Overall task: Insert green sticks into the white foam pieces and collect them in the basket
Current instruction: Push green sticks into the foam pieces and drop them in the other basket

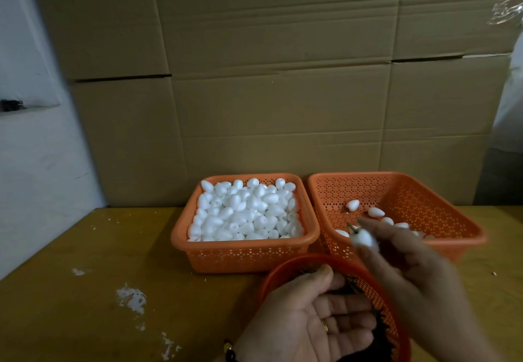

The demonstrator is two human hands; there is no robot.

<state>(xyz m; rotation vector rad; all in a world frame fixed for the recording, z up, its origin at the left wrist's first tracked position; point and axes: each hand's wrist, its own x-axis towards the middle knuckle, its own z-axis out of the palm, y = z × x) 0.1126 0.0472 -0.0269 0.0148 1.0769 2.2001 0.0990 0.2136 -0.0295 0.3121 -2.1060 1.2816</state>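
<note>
A wall of flattened brown cardboard boxes (283, 78) rises behind everything, and your yellow-brown wooden table (113, 262) spreads out in front of it, dotted with white flecks. Take the square orange perforated plastic basket heaped with white egg-shaped foam pieces (243, 251) as your landmark: it sits against the foot of the cardboard, its foam pieces (246, 211) filling it to the rim. Just to the right of that basket, nearly touching it, stands a second orange perforated basket (424, 200), tilted a little, with only a few finished foam pieces (376, 212) scattered across its floor. In front of the landmark basket, nearest to you, is a round orange mesh basket (376, 288); dark green sticks (349, 288) show inside it, though your hands hide most of them.

Your left hand (311, 316) lies palm up over that round basket, fingers loosely curled; it grips nothing you can make out. A ring shows on one finger and dark beads at the wrist. Your right hand (404, 265), blurred, hovers at the near rim of the second basket and pinches a white foam piece with a green stick in it (362, 238) at its fingertips.
</note>
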